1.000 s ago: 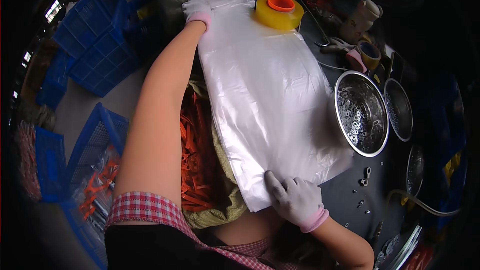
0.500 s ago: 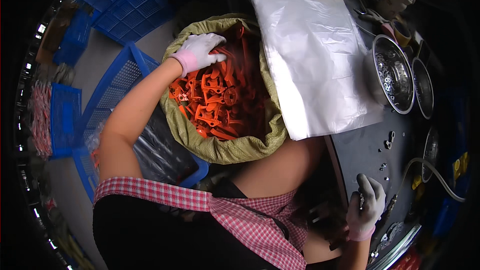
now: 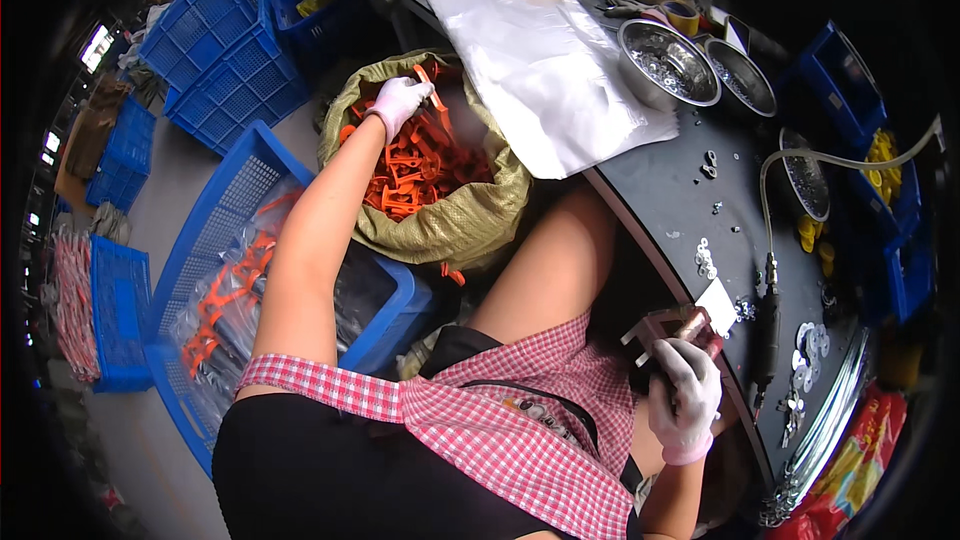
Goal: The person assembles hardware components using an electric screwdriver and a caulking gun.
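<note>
In the olive sack (image 3: 450, 225), left hand (image 3: 400, 100) grips orange plastic parts (image 3: 415, 165); right hand (image 3: 683, 395) clasps a reddish tool (image 3: 670, 325).

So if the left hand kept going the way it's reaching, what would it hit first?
Most likely the orange plastic parts heaped in the olive sack. The left hand already holds one of them, fingers pointing down into the heap; depth is hard to judge.

Orange plastic parts (image 3: 420, 165) lie heaped in an open olive sack (image 3: 450, 230).
</note>
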{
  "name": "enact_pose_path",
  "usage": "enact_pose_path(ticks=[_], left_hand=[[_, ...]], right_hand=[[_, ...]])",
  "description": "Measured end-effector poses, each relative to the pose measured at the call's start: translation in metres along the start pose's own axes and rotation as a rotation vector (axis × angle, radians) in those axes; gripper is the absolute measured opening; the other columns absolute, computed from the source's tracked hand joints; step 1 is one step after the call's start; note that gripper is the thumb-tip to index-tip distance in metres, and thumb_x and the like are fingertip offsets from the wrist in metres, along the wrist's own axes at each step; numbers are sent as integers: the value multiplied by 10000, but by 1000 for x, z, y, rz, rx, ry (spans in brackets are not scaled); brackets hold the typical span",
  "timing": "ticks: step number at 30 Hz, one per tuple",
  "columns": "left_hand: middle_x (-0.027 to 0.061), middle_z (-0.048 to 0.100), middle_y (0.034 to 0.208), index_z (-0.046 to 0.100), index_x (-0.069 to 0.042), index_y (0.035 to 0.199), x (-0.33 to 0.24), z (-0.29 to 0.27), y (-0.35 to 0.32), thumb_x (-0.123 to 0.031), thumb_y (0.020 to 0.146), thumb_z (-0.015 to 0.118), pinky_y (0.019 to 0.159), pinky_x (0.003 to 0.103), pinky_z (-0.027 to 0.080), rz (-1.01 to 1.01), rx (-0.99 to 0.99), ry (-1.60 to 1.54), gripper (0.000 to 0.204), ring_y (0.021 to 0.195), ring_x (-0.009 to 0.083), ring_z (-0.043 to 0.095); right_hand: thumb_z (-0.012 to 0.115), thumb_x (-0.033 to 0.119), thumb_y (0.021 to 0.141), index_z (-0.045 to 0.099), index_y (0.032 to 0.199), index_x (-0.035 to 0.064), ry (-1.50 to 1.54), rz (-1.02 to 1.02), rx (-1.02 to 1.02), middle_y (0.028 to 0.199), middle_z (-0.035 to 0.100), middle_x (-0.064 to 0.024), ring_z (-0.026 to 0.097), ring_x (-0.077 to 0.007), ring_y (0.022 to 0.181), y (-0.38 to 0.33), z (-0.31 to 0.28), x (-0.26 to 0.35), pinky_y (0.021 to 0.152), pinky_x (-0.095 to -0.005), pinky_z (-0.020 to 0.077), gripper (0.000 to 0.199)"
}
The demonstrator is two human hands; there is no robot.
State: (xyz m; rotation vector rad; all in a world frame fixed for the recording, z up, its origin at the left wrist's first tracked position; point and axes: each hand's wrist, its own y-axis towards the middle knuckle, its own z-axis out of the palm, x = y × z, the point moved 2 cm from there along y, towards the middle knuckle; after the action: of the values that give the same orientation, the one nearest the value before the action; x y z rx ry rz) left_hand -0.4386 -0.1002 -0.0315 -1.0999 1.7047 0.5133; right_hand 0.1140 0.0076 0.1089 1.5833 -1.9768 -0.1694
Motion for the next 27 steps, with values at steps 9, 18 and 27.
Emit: enact_pose_path(ticks=[9,18,27], left_hand=[[61,595,741,551,-92,875,-9,-73,-51,-210,955,524,595,310,499,310,-321,-1104,145,658,220,611],[-47,441,663,445,-64,957,-143,144,-346,-206,995,460,419,171,285,-488,1112,-1558,148,460,17,323],[15,500,810,487,-48,1037,-86,256,-338,-216,978,475,542,211,360,-334,1422,-848,179,609,78,420]], right_hand=[[612,-40,762,649,1082,36,305,249,-176,986,652,-161,641,-313,862,-67,30,24,755,-372,504,332],[782,253,658,342,1444,99,292,-44,-364,1487,309,-205,340,-409,1348,-50,53,41,1032,-518,348,914],[696,227,713,534,1280,186,112,82,-586,1209,548,-204,626,-364,858,-84,54,10,698,-397,521,592]])
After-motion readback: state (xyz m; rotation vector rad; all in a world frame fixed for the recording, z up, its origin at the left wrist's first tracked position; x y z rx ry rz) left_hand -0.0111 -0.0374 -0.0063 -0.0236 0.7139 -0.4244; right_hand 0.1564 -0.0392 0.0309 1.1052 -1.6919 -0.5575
